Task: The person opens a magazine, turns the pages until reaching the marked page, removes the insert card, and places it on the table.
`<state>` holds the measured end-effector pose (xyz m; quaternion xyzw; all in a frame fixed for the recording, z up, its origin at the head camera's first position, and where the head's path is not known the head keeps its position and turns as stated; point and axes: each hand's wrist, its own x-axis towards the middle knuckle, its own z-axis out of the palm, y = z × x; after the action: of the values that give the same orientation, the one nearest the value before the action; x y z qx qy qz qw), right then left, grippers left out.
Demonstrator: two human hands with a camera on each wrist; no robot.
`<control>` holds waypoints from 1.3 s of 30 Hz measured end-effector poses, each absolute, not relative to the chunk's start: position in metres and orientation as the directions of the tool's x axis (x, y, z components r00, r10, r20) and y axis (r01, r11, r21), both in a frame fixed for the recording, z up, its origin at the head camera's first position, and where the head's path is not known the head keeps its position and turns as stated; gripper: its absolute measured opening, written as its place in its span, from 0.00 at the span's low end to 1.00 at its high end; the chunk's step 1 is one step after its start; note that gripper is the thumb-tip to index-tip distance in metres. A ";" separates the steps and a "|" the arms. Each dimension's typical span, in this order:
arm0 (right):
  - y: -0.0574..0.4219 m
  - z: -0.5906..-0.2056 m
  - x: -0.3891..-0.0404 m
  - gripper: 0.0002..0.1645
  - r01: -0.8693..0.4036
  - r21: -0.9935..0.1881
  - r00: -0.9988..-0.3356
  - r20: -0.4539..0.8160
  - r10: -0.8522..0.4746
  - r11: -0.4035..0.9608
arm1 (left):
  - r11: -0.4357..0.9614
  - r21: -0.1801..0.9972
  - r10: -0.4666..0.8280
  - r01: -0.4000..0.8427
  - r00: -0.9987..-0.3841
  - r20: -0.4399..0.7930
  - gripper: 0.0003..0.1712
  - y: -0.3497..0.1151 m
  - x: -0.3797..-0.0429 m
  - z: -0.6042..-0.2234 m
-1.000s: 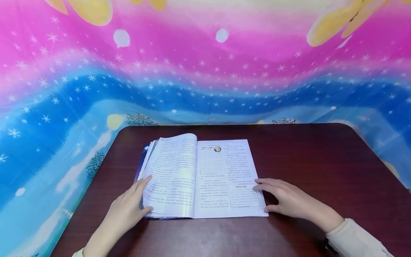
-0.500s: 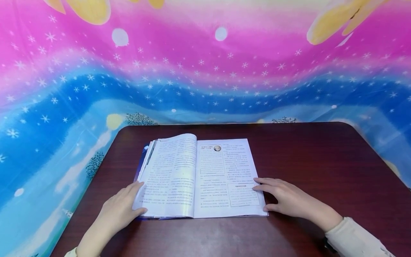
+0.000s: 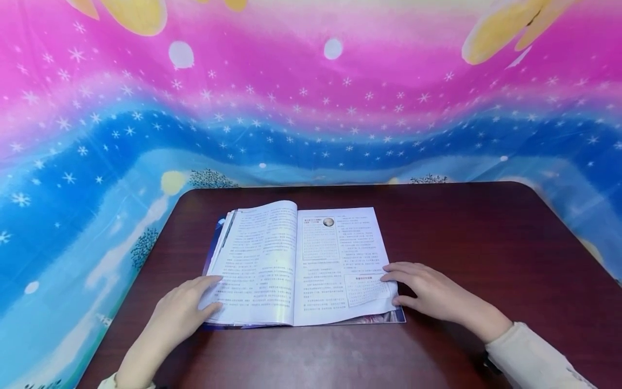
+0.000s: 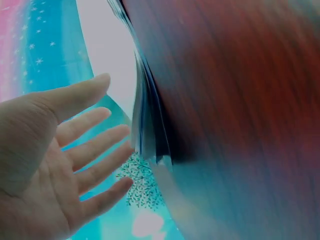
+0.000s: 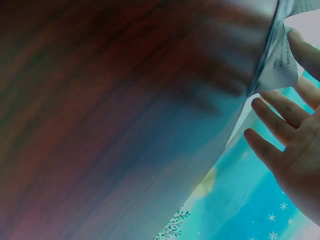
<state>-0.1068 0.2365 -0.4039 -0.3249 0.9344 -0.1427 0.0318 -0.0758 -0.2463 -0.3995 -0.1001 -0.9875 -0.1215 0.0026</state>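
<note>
An open magazine [image 3: 279,270] lies on the dark table, its left-hand pages bulging near the spine. My left hand [image 3: 177,305] rests at the left-hand pages' outer edge, fingers loosely extended. In the left wrist view that hand [image 4: 60,160] is spread beside the page stack [image 4: 142,115]. My right hand [image 3: 430,292] pinches the outer edge of the top right-hand page [image 3: 320,286] between thumb and fingers. That page's lower corner is raised, baring a coloured picture page [image 3: 376,319] beneath. The right wrist view has the curled page [image 5: 281,72] between thumb and fingers [image 5: 282,107].
The dark reddish-brown table [image 3: 481,237] spreads around the magazine, with a rounded far right corner. Behind and beside it hangs a pink and blue cloth [image 3: 291,97] with snowflake prints. A light sleeve [image 3: 532,356] covers the right forearm.
The left hand has slid outward to the left, and the left-hand page has settled flatter. The right hand has lifted the right-hand page's lower corner, uncovering the picture page.
</note>
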 end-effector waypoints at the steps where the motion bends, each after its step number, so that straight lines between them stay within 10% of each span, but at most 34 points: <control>1: 0.236 -0.404 -0.108 0.25 -0.602 -0.289 -0.785 0.046 -0.617 0.745 | 0.947 0.254 0.193 0.198 -0.980 0.046 0.31 -0.244 -0.076 -0.399; 25: 0.205 -0.383 -0.135 0.21 -0.631 -0.400 -0.775 0.350 -0.525 0.664 | 0.776 0.463 0.328 0.428 -0.901 0.283 0.21 -0.153 -0.099 -0.377; 39: 0.183 -0.364 -0.140 0.21 -0.673 -0.436 -0.738 0.453 -0.501 0.597 | 0.573 0.427 0.515 0.700 -0.713 0.476 0.23 -0.098 -0.105 -0.366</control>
<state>-0.1401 0.1833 -0.3640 -0.3327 0.8821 -0.3013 -0.1430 -0.1047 -0.0977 -0.3660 -0.3475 -0.8738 -0.3047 0.1515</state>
